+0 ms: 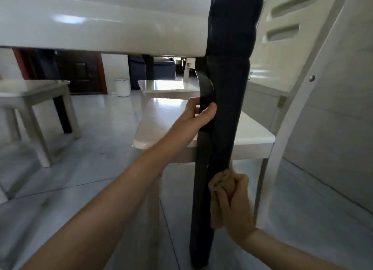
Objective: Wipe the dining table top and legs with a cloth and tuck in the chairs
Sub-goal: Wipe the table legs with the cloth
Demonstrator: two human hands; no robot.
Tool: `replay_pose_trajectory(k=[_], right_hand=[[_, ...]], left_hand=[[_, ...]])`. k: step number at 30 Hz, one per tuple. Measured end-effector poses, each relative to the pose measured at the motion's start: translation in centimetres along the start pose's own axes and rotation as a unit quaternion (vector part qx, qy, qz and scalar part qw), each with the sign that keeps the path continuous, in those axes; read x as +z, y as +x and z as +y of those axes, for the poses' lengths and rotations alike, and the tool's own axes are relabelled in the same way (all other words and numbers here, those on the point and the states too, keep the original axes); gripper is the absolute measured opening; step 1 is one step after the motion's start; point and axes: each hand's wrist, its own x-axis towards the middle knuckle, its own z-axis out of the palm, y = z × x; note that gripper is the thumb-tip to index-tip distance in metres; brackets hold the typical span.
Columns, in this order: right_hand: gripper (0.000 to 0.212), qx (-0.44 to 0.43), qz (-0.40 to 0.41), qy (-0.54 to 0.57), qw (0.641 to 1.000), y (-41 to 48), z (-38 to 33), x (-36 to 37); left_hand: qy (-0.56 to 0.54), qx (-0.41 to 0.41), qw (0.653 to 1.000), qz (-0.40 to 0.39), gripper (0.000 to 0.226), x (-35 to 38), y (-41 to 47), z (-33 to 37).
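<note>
Two hands are on the dark table leg [226,112]. The left hand [198,116] is closed round the leg's curved brace at mid-height, thumb on the near face and fingers wrapped behind. The right hand [237,207] is lower down, its fingers curled round a bunched tan cloth [219,189], which it presses against the right side of the leg. Both forearms reach in from the bottom edge of the view.

The leg runs from the tiled floor [90,168] up to the corner of the glossy white table [101,27]. A white chair [302,53] stands just behind the leg, its seat passing behind the left hand and its slotted back rising on the right. A second chair [32,100] stands well apart on the left. A small white bin [122,87] sits by the far wall, near a dark door [80,74].
</note>
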Motion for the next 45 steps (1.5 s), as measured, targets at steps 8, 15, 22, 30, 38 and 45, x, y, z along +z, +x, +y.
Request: replay_pose_trajectory(k=[8, 15, 22, 30, 38, 45], right_hand=[[0.045, -0.068, 0.045, 0.000, 0.997, 3.2, -4.1, -0.1], [0.041, 0.049, -0.029, 0.036, 0.998, -2.0, 1.1, 0.5], [0.031, -0.011, 0.057, 0.036, 0.998, 3.2, -3.5, -0.4], [0.019, -0.145, 0.210, -0.029, 0.966, 5.3, -2.8, 2.3], [0.034, 0.058, 0.281, -0.050, 0.957, -4.3, 5.6, 6.2], [0.035, -0.032, 0.372, -0.041, 0.927, 3.3, -1.9, 6.3]], left_hand=[[0.002, 0.005, 1.000, -0.003, 0.039, 0.1, 0.0, 0.0], [0.006, 0.008, 1.000, -0.007, 0.037, 0.0, -0.2, 0.1], [-0.005, 0.020, 1.000, -0.002, 0.034, 0.1, 0.1, -0.4], [-0.055, 0.021, 0.998, 0.009, 0.034, 0.2, 0.9, -1.9], [-0.027, 0.042, 0.999, 0.004, 0.042, 0.1, 1.0, -2.2], [-0.017, 0.035, 0.999, 0.020, 0.039, 0.3, 1.1, -2.2]])
